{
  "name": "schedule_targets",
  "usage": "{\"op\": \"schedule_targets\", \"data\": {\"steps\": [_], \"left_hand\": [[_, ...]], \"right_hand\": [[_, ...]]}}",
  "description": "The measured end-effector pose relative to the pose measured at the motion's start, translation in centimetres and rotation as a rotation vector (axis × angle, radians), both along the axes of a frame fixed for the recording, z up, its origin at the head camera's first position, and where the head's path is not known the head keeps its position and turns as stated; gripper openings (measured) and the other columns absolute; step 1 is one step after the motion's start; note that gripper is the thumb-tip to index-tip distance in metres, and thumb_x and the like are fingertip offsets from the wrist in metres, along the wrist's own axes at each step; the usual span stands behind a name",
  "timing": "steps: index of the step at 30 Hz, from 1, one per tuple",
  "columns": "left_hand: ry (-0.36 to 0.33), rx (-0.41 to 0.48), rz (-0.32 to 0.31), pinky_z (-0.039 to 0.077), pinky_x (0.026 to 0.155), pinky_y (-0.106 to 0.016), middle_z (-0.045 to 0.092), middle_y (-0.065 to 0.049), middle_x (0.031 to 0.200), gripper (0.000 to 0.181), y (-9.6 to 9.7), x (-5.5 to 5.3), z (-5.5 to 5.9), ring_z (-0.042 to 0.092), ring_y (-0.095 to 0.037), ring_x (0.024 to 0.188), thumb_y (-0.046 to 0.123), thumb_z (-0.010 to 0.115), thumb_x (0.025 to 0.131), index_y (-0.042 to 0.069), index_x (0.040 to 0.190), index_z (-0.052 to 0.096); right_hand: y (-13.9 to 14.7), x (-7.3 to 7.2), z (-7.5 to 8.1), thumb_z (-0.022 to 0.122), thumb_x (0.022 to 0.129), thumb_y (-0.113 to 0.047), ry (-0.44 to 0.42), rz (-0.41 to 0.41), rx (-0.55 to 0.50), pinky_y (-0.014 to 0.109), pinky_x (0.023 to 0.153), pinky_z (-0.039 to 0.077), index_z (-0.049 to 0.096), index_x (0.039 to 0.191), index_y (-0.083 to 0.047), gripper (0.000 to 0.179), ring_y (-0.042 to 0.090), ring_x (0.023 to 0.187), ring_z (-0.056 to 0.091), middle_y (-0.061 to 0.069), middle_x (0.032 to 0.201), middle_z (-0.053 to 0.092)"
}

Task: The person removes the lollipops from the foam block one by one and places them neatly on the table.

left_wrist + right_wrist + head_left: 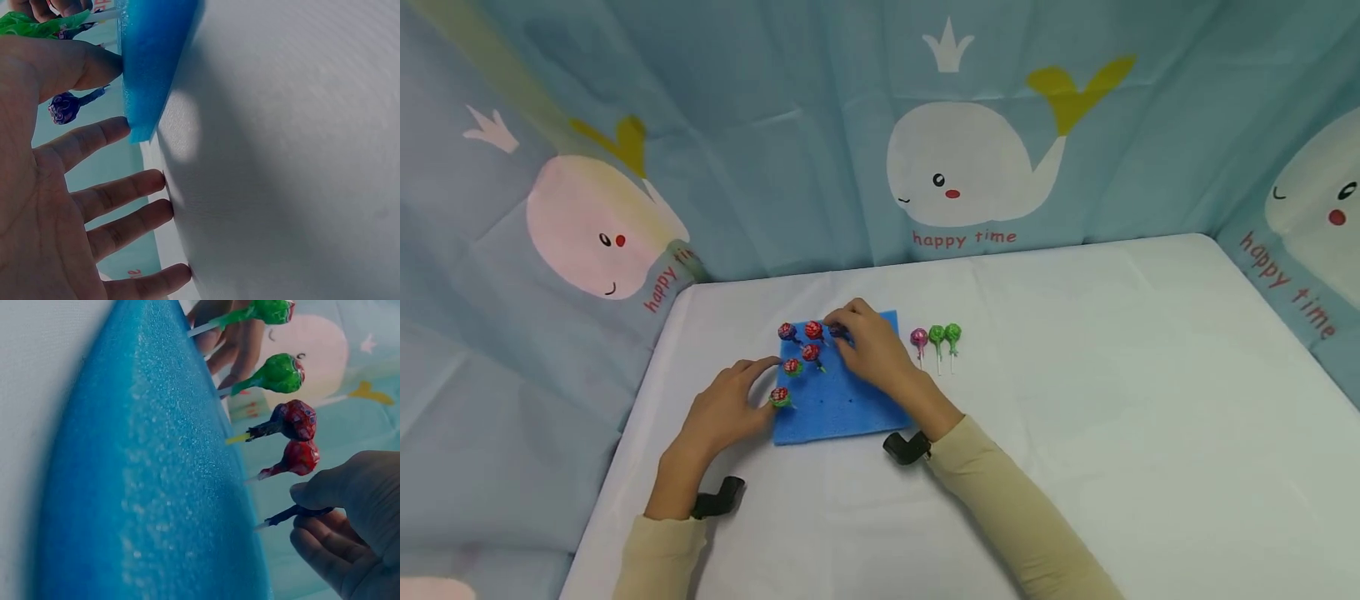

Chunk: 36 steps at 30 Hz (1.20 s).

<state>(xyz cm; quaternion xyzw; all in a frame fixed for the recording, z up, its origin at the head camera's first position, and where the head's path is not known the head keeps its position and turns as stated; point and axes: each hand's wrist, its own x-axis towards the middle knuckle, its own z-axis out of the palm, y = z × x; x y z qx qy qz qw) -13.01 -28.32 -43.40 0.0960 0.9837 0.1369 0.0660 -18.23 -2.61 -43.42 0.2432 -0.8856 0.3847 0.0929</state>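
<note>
A blue foam board (838,421) lies on the table with several wrapped lollipops standing in it by their sticks. Near its far edge my right hand (874,352) pinches a dark purple lollipop (282,517) between thumb and fingers; the stick's end meets the foam. Left of it stand a red lollipop (814,330), a purple lollipop (787,332) and a red-and-dark lollipop (810,352). Two green-and-red lollipops, one farther (792,367) and one nearer (780,397), line the left side. My left hand (718,412) touches the board's left edge with thumb and forefinger, its fingers spread.
Right of the board, a pink lollipop (919,337) and two green lollipops (945,333) lie in a row on the white tablecloth (1112,400). Small holes show in the foam. A blue whale-print curtain (820,150) hangs behind the table and at its sides.
</note>
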Motion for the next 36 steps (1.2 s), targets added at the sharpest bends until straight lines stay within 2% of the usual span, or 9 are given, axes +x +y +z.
{"op": "schedule_targets", "data": {"steps": [5,12,20,27,32,36], "left_hand": [[-0.024,0.007,0.001,0.048,0.102,-0.079,0.056,-0.024,0.153,0.066,0.1,-0.1,0.1,0.052,-0.05,0.14,0.025,0.067,0.091,0.017,0.155,0.051],[-0.051,0.007,0.02,0.047,0.104,-0.079,0.055,-0.024,0.154,0.07,-0.3,0.1,0.1,0.051,-0.05,0.14,0.024,0.069,0.089,0.018,0.156,0.05],[-0.04,0.019,0.016,0.047,0.104,-0.079,0.055,-0.025,0.153,0.069,0.2,0.0,0.1,0.051,-0.05,0.14,0.023,0.07,0.09,0.018,0.156,0.051],[-0.03,0.017,0.005,0.048,0.104,-0.078,0.056,-0.025,0.153,0.067,0.3,0.0,0.0,0.052,-0.05,0.139,0.023,0.07,0.09,0.017,0.154,0.053],[-0.018,0.037,0.009,0.048,0.104,-0.079,0.055,-0.025,0.153,0.066,0.2,0.1,0.3,0.052,-0.05,0.14,0.021,0.07,0.09,0.017,0.154,0.053],[-0.026,0.037,0.022,0.047,0.103,-0.08,0.053,-0.025,0.156,0.067,0.4,0.2,0.1,0.049,-0.051,0.142,0.021,0.069,0.09,0.018,0.155,0.052]], "right_hand": [[0.1,0.1,0.2,0.069,0.102,-0.007,0.02,0.006,-0.015,0.035,0.094,0.063,0.073,0.126,-0.008,0.025,0.021,0.109,0.074,0.011,0.12,0.062],[0.2,0.2,0.5,0.068,0.102,-0.006,0.042,0.015,-0.057,0.033,0.098,0.063,0.07,0.129,-0.009,0.027,0.02,0.116,0.073,0.011,0.124,0.059],[1.4,0.2,1.4,0.069,0.102,-0.007,0.036,0.011,-0.079,0.031,0.1,0.062,0.071,0.13,-0.009,0.029,0.02,0.116,0.073,0.01,0.123,0.06],[2.8,0.2,2.2,0.071,0.101,-0.008,0.037,0.016,-0.067,0.037,0.098,0.063,0.072,0.13,-0.007,0.029,0.021,0.114,0.074,0.011,0.122,0.062],[4.3,-0.4,2.8,0.072,0.099,-0.007,0.032,0.022,-0.05,0.036,0.097,0.063,0.073,0.129,-0.007,0.029,0.023,0.11,0.074,0.012,0.12,0.063],[4.9,-0.8,2.7,0.073,0.099,-0.008,0.015,0.032,-0.057,0.034,0.095,0.063,0.073,0.128,-0.007,0.029,0.022,0.105,0.073,0.011,0.12,0.065]]}}
